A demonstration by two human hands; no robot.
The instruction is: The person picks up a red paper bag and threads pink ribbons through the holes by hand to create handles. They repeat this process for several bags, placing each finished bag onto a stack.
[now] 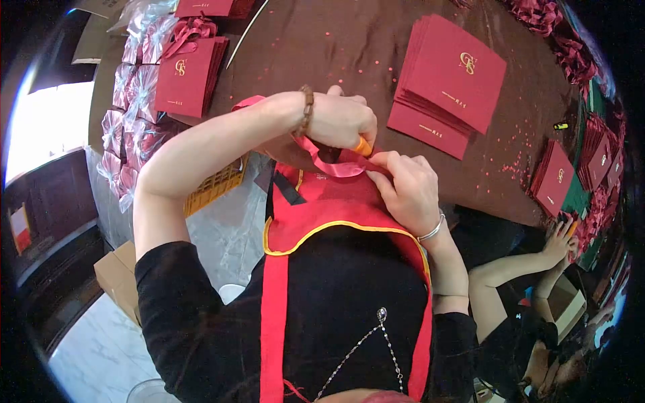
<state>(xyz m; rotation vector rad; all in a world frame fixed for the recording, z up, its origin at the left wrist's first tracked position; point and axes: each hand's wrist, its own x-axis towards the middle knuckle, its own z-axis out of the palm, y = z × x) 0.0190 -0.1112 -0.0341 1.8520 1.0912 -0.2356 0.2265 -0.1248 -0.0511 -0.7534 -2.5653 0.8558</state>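
My left hand (342,121), with a bead bracelet on the wrist, is closed around an orange-handled tool (363,146) and touches a loop of red ribbon (336,166). The tool's working end is hidden. My right hand (406,188), wearing a silver bangle, pinches the same ribbon just to the right of the tool. Both hands are close together over the near edge of a brown table (322,47), right above my red apron (336,208).
A fanned stack of dark red folders with gold lettering (450,80) lies at the right, red paper bags (188,74) and cellophane-wrapped items (134,101) at the left. Ribbon bows (571,47) and smaller red stacks (554,178) are far right. Another person's hand (557,242) is at lower right. A yellow basket (215,185) sits below the table.
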